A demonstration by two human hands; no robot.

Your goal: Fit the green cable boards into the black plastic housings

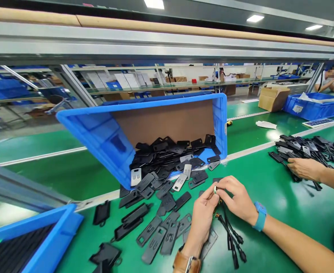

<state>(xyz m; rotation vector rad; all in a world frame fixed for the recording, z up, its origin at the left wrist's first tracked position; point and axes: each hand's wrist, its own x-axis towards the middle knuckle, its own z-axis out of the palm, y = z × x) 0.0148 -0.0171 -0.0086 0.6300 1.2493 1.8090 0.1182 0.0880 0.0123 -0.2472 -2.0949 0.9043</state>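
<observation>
My left fingers [207,197] and right fingers [226,185] pinch a small, pale piece [215,189]; a slackened pinch could drop it among the thin black cables with cylindrical plugs [230,242].

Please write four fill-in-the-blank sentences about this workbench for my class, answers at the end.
1. The strap behind the left hand is coloured ____.
2. The tabletop under the dark plates is coloured ____.
3. The tilted bin holding more plates is coloured ____.
4. A co-worker's hand appears to the ____ of the right hand.

Missing words: brown; green; blue; right.
</observation>
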